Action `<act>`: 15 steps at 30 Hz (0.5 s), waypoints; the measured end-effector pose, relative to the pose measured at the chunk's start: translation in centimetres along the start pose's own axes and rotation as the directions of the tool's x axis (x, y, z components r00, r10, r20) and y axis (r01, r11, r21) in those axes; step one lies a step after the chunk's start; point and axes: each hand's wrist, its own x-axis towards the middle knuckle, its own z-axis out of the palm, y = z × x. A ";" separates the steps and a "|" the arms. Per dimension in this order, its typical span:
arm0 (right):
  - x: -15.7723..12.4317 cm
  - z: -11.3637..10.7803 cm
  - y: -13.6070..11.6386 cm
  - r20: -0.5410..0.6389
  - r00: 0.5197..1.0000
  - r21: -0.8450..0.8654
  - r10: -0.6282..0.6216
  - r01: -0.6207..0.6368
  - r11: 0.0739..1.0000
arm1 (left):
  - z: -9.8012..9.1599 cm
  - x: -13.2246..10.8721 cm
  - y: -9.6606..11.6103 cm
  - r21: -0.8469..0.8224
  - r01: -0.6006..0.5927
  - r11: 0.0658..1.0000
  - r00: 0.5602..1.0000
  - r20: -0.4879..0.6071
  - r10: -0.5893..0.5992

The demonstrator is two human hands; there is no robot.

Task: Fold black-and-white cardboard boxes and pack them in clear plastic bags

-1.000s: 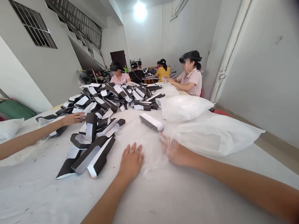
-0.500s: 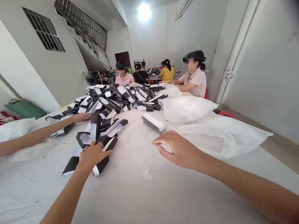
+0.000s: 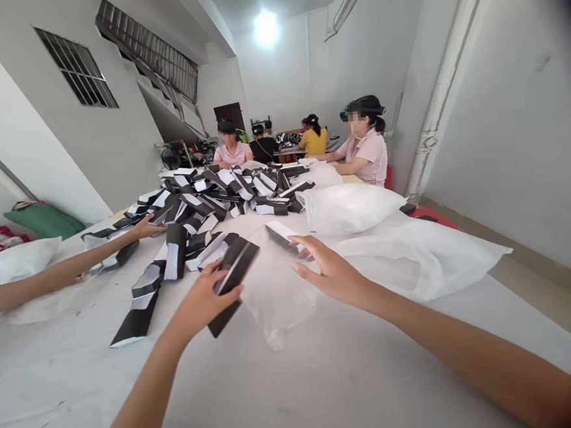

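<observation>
My left hand [image 3: 201,304] grips a long black-and-white folded card sleeve [image 3: 232,276], raised a little above the table and tilted. My right hand [image 3: 331,271] is spread open, its fingertips at or very near a second black-and-white card piece [image 3: 280,235]. A thin clear plastic sheet [image 3: 276,299] lies between and under my hands. Loose card pieces [image 3: 169,261] lie to my left, running back into a large heap of similar pieces [image 3: 216,199]. A co-worker's hand [image 3: 147,228] reaches in from the left and rests at the heap's near edge.
A white cloth covers the long table [image 3: 72,385]. Large white plastic bags [image 3: 351,208] lie to the right, with a wall beyond the table's right edge. A co-worker in pink [image 3: 364,159] sits at the far right side, and several people sit further back.
My left hand has lifted a card sleeve from the near pieces. My right hand has moved left toward the lone card piece. The view has shifted slightly.
</observation>
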 end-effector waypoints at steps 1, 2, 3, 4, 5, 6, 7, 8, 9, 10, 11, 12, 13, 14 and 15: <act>0.2 -0.1 0.3 -0.005 1.000 0.066 0.002 -0.002 0.998 | 0.7 -0.1 1.3 -0.041 -0.073 0.996 0.997 0.032 0.075; 0.4 -0.1 0.7 0.012 1.000 0.127 0.003 -0.005 0.992 | 1.4 -0.2 2.4 -0.079 -0.125 0.989 0.989 0.064 0.131; 0.6 -0.2 1.2 0.046 0.999 0.175 0.005 -0.014 0.984 | 2.0 -0.3 3.4 -0.117 -0.158 0.980 0.981 0.096 0.169; 0.8 -0.3 1.7 0.083 0.996 0.205 0.013 -0.030 0.978 | 2.6 -0.3 4.2 -0.156 -0.176 0.972 0.972 0.128 0.197; 1.1 -0.3 2.3 0.111 0.993 0.220 0.030 -0.054 0.974 | 3.0 -0.2 4.8 -0.196 -0.186 0.963 0.964 0.151 0.217; 1.3 -0.2 2.8 0.128 0.990 0.222 0.058 -0.086 0.971 | 3.4 -0.1 5.1 -0.237 -0.190 0.953 0.959 0.164 0.232; 1.5 -0.2 3.4 0.132 0.987 0.218 0.095 -0.123 0.968 | 3.7 0.0 5.2 -0.279 -0.187 0.942 0.956 0.168 0.239; 1.7 -0.1 3.9 0.125 0.983 0.216 0.136 -0.160 0.963 | 4.0 0.2 5.1 -0.324 -0.174 0.930 0.958 0.163 0.235; 1.8 0.0 4.3 0.115 0.978 0.219 0.174 -0.196 0.956 | 4.2 0.4 4.8 -0.378 -0.149 0.914 0.964 0.153 0.220; 1.9 0.0 4.6 0.109 0.972 0.227 0.207 -0.227 0.947 | 4.5 0.6 4.3 -0.441 -0.112 0.891 0.970 0.146 0.194; 2.0 0.0 4.9 0.115 0.965 0.235 0.234 -0.256 0.938 | 4.7 0.7 3.7 -0.509 -0.064 0.858 0.977 0.142 0.157; 2.2 0.0 5.1 0.125 0.959 0.247 0.256 -0.280 0.928 | 5.0 0.9 3.0 -0.576 -0.015 0.818 0.983 0.139 0.116; 2.3 -0.2 5.2 0.131 0.952 0.265 0.277 -0.302 0.915 | 5.2 1.0 2.2 -0.636 0.025 0.772 0.988 0.134 0.078; 2.4 -0.4 5.2 0.127 0.947 0.292 0.296 -0.321 0.901 | 5.4 1.1 1.5 -0.682 0.052 0.729 0.991 0.125 0.046; 2.5 -0.6 5.3 0.114 0.944 0.331 0.311 -0.331 0.884 | 5.6 1.2 0.8 -0.712 0.070 0.698 0.993 0.114 0.017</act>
